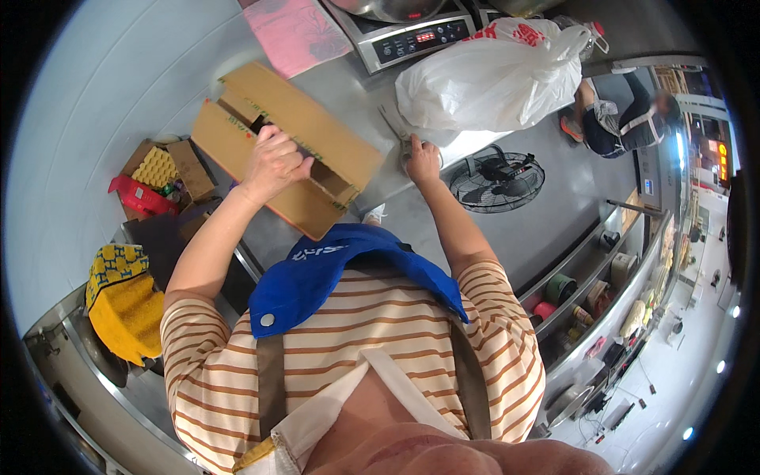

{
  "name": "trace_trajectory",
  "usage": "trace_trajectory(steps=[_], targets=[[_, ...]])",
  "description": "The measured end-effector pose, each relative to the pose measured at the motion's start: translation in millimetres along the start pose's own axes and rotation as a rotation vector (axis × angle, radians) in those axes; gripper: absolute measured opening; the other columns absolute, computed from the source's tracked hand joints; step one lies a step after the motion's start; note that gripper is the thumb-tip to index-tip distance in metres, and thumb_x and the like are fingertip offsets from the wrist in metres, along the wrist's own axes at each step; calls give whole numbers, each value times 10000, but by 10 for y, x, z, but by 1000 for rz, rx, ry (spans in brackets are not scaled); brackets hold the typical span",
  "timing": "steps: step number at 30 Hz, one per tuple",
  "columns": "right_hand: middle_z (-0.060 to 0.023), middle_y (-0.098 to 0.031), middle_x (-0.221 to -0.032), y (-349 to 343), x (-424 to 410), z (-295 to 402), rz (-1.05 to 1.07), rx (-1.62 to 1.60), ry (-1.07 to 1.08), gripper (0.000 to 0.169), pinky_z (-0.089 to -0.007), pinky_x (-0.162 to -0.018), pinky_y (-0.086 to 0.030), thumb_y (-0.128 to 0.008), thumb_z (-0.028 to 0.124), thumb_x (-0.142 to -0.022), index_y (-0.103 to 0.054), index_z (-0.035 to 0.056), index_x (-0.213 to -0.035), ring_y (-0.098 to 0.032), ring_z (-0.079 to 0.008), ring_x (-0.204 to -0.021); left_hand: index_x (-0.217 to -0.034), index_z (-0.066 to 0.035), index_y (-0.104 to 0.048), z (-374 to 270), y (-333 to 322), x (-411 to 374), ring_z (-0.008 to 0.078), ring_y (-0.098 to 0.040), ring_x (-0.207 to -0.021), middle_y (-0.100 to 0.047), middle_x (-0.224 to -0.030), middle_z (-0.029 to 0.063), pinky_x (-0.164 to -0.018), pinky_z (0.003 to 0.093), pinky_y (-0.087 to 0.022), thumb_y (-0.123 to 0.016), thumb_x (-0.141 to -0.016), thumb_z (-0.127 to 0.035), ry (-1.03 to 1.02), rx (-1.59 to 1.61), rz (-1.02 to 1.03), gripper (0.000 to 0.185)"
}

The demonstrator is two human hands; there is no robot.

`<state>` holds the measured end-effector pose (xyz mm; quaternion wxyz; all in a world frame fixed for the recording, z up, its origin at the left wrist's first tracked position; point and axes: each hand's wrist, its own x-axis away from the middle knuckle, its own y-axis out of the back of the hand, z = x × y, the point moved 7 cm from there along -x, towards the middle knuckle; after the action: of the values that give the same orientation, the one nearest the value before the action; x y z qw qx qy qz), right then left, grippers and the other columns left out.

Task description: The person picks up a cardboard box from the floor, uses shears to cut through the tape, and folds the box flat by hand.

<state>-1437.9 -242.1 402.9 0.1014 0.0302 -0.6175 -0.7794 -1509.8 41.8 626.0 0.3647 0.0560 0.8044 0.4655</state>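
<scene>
My left hand [276, 161] grips a brown cardboard box [338, 133] by the partly parted flaps along its top, with the box tilted over the edge of the steel counter [371, 98]. On the counter, my right hand [424, 160] rests on the handle end of a pair of scissors [394, 126]; whether the fingers are closed round it is hard to tell. Beyond that hand lies a full, knotted white plastic bag [487, 80] with red print.
An induction cooker [415, 40] and pink cloth [297, 35] lie at the back. A floor fan [497, 181] stands right of the counter. At left are an open carton [202, 172] and a yellow cloth [124, 309]. Another person [623, 122] is at far right, near metal shelves [585, 279].
</scene>
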Motion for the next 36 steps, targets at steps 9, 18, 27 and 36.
trace_trajectory(steps=[9, 18, 27, 36], targets=[[-292, -489, -1204, 1618, -65, 1928, 88, -441, 593, 740, -416, -934, -405, -662, 315, -773, -310, -10, -1337, -490, -364, -1133, -504, -91, -461, -147, -156, -136, 199, -478, -597, -428, -562, 30, -676, 345, -403, -703, -590, -79, -119, 26, -26, 257], [-303, -425, -1250, 1594, -118, 1927, 278, -315, 419, 780, -438, -889, -436, -632, 337, -769, -239, 59, -1383, -481, -367, -1139, -507, -81, -423, -433, 318, -254, 205, -512, -617, -419, -579, 42, -671, 352, -433, -666, -626, -86, -203, 79, -223, 270], [-63, -631, -707, 1801, -409, 1609, 421, -897, 18, 213, -289, -588, -469, -545, 41, -726, -637, -4, -913, -589, -139, -643, -547, -63, -489, -186, 480, 151, 217, -559, -701, -502, -635, 53, -712, 368, -458, -688, -670, -135, -140, -4, 102, 245], [-1, -598, -721, 1923, -204, 1772, 372, -1224, 54, 182, -205, -516, -393, -561, -34, -720, -645, -9, -879, -504, -51, -609, -1218, -20, -434, 268, 22, 537, 305, -519, -958, -544, -958, 147, -746, 385, -452, -769, -541, -214, 303, -159, 529, 779]])
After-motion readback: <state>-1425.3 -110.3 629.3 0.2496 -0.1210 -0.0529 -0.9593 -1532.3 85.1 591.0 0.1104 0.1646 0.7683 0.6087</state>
